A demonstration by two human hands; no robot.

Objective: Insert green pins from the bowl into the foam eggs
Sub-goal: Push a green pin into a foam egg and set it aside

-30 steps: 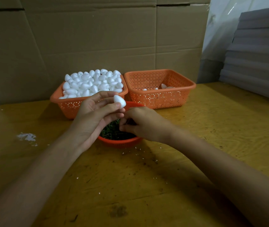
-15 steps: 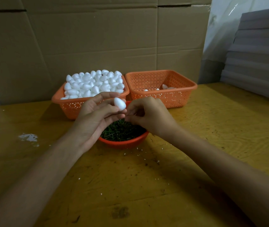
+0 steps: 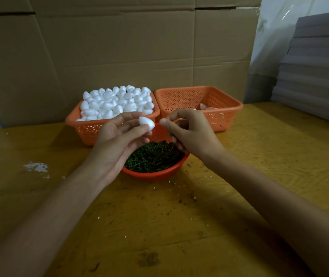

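The left hand (image 3: 117, 140) grips a foam egg (image 3: 146, 123) with its fingers above the bowl (image 3: 155, 176). The right hand (image 3: 191, 134) has its fingers curled on a green pin (image 3: 169, 134).

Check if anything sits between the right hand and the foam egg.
Nothing visible. The left hand holds the foam egg with its right side bare; the right hand, gripping what looks like a green pin, is beside it above the bowl, only air between.
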